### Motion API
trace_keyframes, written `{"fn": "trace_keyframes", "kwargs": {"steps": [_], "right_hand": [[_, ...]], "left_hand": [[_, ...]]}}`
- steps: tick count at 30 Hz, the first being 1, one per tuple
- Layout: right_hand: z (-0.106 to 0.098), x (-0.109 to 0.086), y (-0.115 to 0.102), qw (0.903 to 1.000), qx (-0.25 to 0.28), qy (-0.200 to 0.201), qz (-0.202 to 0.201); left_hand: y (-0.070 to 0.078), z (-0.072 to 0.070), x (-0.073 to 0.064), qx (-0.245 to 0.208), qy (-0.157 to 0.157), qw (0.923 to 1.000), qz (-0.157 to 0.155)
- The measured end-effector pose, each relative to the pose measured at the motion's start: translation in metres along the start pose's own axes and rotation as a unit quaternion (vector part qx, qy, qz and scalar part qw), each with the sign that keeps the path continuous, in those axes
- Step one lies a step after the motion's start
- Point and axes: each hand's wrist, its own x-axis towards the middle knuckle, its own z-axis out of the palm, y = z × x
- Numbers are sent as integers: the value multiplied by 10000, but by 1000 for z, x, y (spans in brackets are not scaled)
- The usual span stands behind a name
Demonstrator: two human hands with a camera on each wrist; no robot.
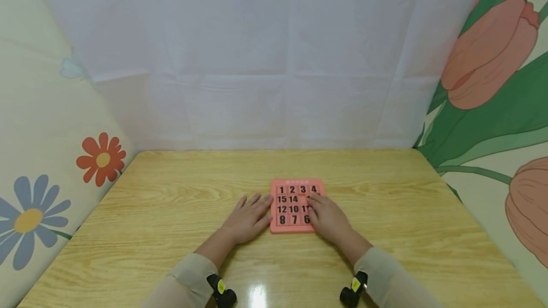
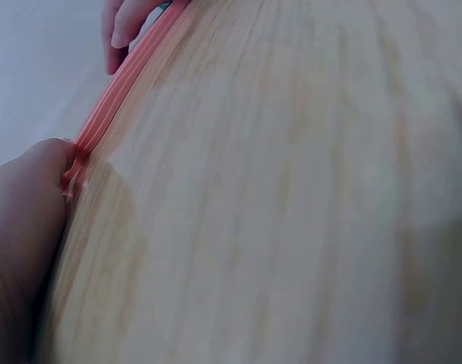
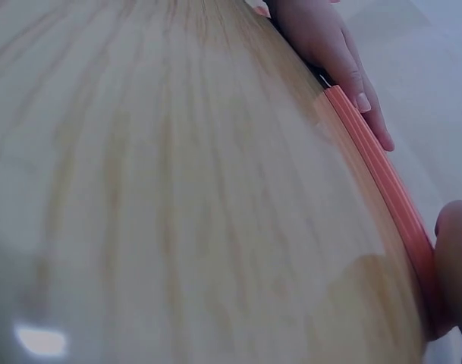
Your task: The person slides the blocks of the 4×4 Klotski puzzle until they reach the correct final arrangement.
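Observation:
A pink sliding number puzzle (image 1: 293, 228) lies flat on the table, with black numerals on its tiles. The top row reads 1, 2, 3, 4, and a gap shows in the second row right of 14. My left hand (image 1: 246, 220) lies palm down along the puzzle's left side, fingers spread and fairly straight, thumb and fingertips at the frame. From the right, my right hand (image 1: 330, 218) reaches over the puzzle, fingertips on the tiles by the gap. It hides the lower right tiles. In both wrist views the puzzle appears only as a thin pink edge.
The wooden table (image 1: 171, 179) extends around the puzzle on all sides. A white cloth (image 1: 274, 61) hangs behind it, and flower-printed panels stand at left and right. Black camera straps (image 1: 221, 291) sit on both wrists, below light sleeves.

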Motion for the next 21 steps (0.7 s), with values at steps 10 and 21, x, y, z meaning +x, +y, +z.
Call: {"fn": "trace_keyframes", "kwargs": {"steps": [10,21], "right_hand": [[1,1,-3,9998,-79,-121,-132],[3,1,-9,9986,-52,-135,-509]], "left_hand": [[0,0,0,10,32,10000,21],[2,-2,-1,33,27,10000,50]]}}
